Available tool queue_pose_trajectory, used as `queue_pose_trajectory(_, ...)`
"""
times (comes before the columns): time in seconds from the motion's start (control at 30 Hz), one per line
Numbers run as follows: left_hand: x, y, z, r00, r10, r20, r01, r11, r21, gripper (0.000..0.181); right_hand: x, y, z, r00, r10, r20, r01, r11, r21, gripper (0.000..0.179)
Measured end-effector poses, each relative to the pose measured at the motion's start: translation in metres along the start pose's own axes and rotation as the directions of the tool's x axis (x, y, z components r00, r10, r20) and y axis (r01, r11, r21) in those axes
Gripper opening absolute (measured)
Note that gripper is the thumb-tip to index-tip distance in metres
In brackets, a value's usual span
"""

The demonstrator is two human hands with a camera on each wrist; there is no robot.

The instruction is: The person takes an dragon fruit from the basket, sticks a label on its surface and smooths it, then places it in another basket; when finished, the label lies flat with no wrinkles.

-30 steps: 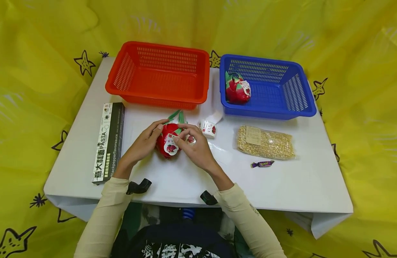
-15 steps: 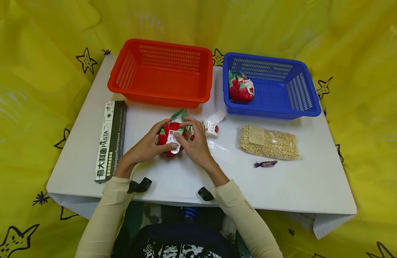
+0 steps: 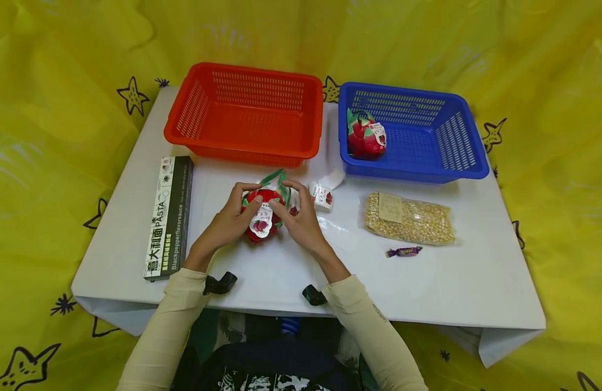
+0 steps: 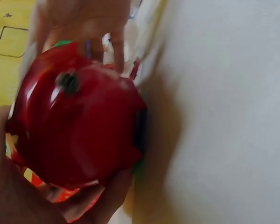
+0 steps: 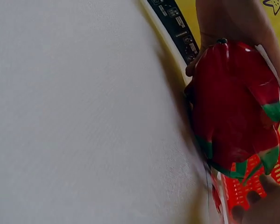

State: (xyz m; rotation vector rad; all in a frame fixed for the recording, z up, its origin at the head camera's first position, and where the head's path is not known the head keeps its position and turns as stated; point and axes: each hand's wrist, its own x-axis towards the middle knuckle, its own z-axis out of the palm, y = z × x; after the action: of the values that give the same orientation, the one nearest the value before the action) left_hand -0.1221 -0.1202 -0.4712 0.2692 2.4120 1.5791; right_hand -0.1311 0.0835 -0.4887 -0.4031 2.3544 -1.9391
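Observation:
A red dragon fruit (image 3: 258, 237) with green-tipped scales and a white label (image 3: 261, 220) is held between both hands just above the table. My left hand (image 3: 228, 220) grips its left side, its thumb at the label's upper edge. My right hand (image 3: 303, 221) holds it from the right, thumb by the label and forefinger at the green leaves. The left wrist view shows the shiny red underside of the dragon fruit (image 4: 84, 126) with its dark stem end. Seen from the right wrist, the fruit (image 5: 233, 112) hides part of the left hand (image 5: 238, 23).
Behind stand a red basket (image 3: 252, 154) and a blue basket (image 3: 403, 172), with another dragon fruit (image 3: 364, 142) in the blue one. A pasta box (image 3: 169, 217) lies left. To the right are a label roll (image 3: 322, 196), a bag of corn kernels (image 3: 409, 218) and a wrapped candy (image 3: 404, 252).
The left thumb has moved up from the label's lower part to its upper edge. The right thumb stays near the label, while the dragon fruit shifts and tilts slightly.

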Motion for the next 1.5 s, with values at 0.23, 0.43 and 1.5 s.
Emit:
queue_pose_trajectory(0.23,-0.006,-0.002,-0.005,0.999,-0.003,0.041,0.003,1.000,-0.005,0.056,-0.005,-0.002,-0.006,0.985,0.091,0.150,-0.078,0.993,-0.090,0.095)
queue_pose_trajectory(0.43,-0.012,-0.009,-0.016,0.983,-0.005,0.186,0.023,0.995,-0.092,0.087,-0.003,-0.001,-0.009,0.975,0.086,0.205,-0.069,0.994,-0.087,0.097)
queue_pose_trajectory(1.5,-0.002,-0.005,0.002,0.999,-0.024,0.021,0.027,0.989,-0.142,0.048,0.004,-0.010,-0.005,0.983,0.171,0.064,-0.163,0.981,-0.106,0.070)
